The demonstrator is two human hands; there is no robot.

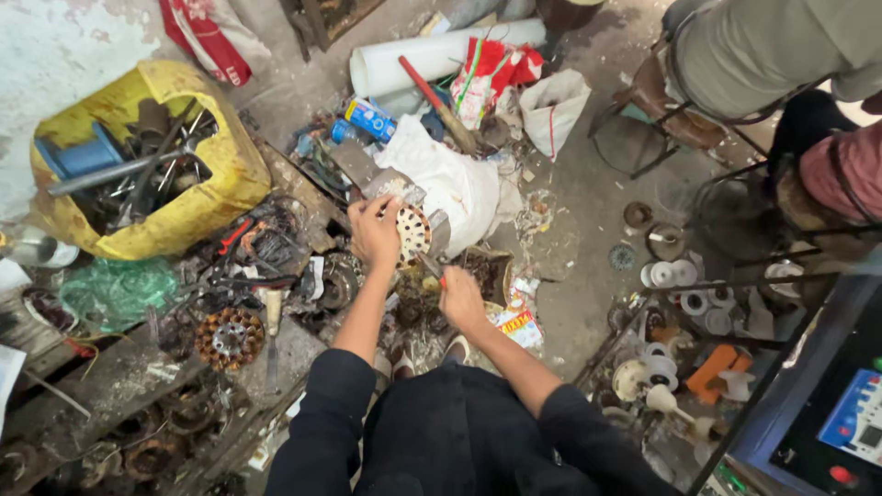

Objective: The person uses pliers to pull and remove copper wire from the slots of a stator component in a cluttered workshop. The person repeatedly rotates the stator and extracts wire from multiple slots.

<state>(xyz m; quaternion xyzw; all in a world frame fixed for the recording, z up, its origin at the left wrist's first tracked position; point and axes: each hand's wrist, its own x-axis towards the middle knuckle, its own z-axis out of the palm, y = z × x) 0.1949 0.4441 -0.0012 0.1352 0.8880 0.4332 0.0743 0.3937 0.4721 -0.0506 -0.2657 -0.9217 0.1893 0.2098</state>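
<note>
- Two bare hands work low over a cluttered workshop floor, both reaching out from black sleeves.
- The left hand (375,231) is clenched around the edge of a round slotted motor core (412,234), holding it tilted on edge above the floor clutter, just in front of a white cloth sack (459,184).
- The right hand (461,298) is closed around a thin tool with a red handle (434,269), its tip pointing up toward the lower rim of the core; whether the tip touches the core cannot be told.
- A yellow plastic tub (220,174) stands well to the left, its side cut open, holding a blue spool (81,156) and dark metal rods.
- A copper-wound stator (228,338) lies on the wooden board (101,381) at the left, just beside a screwdriver (272,332) with a pale handle.
- A white rolled sheet (413,60) lies beyond the sack, with a red-handled stick (436,101) lying across it.
- White plastic bobbins (684,289) are scattered on the floor at the right, near a blue machine panel (854,418).
- Another person sits at the upper right, only a grey trouser leg (753,55) showing.
</note>
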